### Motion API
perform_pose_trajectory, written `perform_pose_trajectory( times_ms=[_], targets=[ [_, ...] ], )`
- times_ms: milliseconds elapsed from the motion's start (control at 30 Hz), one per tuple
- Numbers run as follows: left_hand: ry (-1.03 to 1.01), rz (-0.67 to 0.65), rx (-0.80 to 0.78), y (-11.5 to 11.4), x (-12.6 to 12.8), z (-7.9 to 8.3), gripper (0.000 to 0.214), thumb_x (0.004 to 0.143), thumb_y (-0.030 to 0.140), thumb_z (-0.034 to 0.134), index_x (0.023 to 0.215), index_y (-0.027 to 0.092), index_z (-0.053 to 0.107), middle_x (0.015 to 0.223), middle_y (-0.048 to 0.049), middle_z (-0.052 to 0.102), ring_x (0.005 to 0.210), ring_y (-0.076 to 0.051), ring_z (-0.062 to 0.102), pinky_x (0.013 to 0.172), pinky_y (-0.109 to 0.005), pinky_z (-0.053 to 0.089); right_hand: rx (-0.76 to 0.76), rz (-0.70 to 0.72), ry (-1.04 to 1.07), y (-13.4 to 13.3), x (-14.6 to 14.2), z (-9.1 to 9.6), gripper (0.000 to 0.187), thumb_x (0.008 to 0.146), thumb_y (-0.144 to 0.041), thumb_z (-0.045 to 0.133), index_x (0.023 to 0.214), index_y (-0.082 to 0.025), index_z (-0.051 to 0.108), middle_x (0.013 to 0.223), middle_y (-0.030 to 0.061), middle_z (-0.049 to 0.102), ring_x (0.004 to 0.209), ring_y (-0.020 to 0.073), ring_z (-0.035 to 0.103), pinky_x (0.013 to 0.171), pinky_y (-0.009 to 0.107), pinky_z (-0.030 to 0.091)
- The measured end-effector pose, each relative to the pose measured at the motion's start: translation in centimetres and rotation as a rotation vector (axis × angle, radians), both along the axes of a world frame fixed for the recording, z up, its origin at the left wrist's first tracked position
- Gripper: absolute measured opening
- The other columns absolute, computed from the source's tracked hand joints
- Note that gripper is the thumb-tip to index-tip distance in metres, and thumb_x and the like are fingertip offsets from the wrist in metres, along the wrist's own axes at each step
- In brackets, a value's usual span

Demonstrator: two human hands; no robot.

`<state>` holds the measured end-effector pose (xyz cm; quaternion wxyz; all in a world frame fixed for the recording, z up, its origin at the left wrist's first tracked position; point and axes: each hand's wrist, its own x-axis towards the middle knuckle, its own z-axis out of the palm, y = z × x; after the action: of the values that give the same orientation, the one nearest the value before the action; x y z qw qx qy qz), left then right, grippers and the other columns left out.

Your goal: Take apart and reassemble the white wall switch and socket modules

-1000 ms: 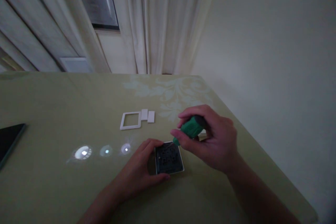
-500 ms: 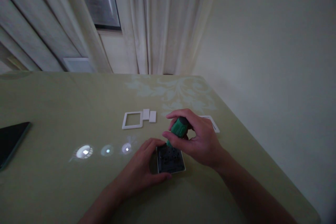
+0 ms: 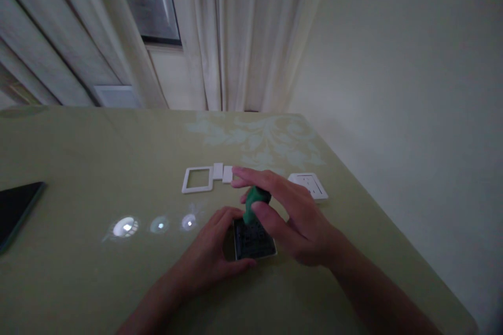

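A square switch module point(image 3: 255, 242) with a black face and a thin white rim lies on the table. My left hand point(image 3: 218, 248) grips it from the left, fingers at its far edge and thumb along its near edge. In my right hand point(image 3: 293, 214) is a screwdriver point(image 3: 253, 203) with a stubby green and dark handle. It stands over the module's far part, slightly tilted. Its tip is hidden, so I cannot tell whether it touches a screw. My right index finger stretches out past the handle's top.
Beyond my hands lie a white square frame point(image 3: 197, 180) and two small white plates point(image 3: 218, 171). A white socket panel point(image 3: 309, 186) lies at the right. A dark flat device point(image 3: 18, 212) is at the table's left. The wall point(image 3: 412, 115) runs along the right side.
My right hand has shifted left and a little nearer, the screwdriver handle going with it, and its fingers have stretched out. More of the socket panel shows. My left hand and the module stay put.
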<state>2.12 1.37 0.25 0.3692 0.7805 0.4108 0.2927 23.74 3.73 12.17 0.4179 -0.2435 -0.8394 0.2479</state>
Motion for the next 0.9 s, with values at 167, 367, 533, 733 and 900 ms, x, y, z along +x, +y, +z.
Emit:
perform_pose_trajectory(
  times_ms=[167,367,533,733,900],
  targets=[
    [0.0,-0.031,-0.042,0.04,-0.05,-0.1,0.052,0.088,0.037,0.083,0.133,0.033,0.058,0.134,-0.0034,0.069,0.126,-0.036,0.066,0.107,-0.052,0.057,0.097,-0.06,0.054,0.13,-0.3,-0.41,0.042,0.105,-0.032,0.072,0.146,-0.024,0.065,0.116,0.0055,0.077,0.098,0.0166,0.071,0.088,0.029,0.057],
    [0.008,-0.009,0.012,0.21,-0.02,0.15,0.06,0.082,0.041,0.088,0.133,0.036,0.057,0.134,-0.0025,0.068,0.125,-0.038,0.066,0.105,-0.054,0.058,0.031,-0.074,0.075,0.15,-0.04,-0.24,0.042,0.107,-0.028,0.065,0.149,-0.027,0.064,0.112,0.0048,0.075,0.098,0.018,0.07,0.089,0.032,0.058],
    [-0.008,0.001,0.003,0.07,0.14,0.05,0.054,0.084,0.041,0.085,0.13,0.035,0.059,0.132,-0.003,0.07,0.123,-0.037,0.067,0.104,-0.053,0.058,0.03,0.002,0.051,-0.2,-0.25,0.04,0.044,0.109,-0.03,0.061,0.152,-0.025,0.061,0.117,0.0071,0.073,0.101,0.0186,0.069,0.091,0.033,0.059],
    [-0.045,-0.019,-0.033,-0.02,0.31,0.05,0.068,0.082,0.039,0.087,0.142,0.039,0.054,0.145,-0.0032,0.066,0.132,-0.04,0.064,0.111,-0.056,0.056,0.188,-0.056,0.017,-0.58,-0.27,0.21,0.034,0.104,-0.027,0.072,0.138,-0.021,0.073,0.105,0.0053,0.074,0.091,0.0163,0.07,0.081,0.028,0.059],
    [-0.007,-0.027,-0.018,-0.13,0.38,-0.14,0.059,0.084,0.041,0.086,0.137,0.037,0.061,0.14,-0.0027,0.069,0.128,-0.04,0.067,0.109,-0.055,0.057,0.138,0.001,0.024,-0.71,-0.52,0.2,0.036,0.108,-0.026,0.066,0.143,-0.018,0.068,0.118,0.0096,0.076,0.106,0.018,0.072,0.093,0.029,0.059]
  ],
)
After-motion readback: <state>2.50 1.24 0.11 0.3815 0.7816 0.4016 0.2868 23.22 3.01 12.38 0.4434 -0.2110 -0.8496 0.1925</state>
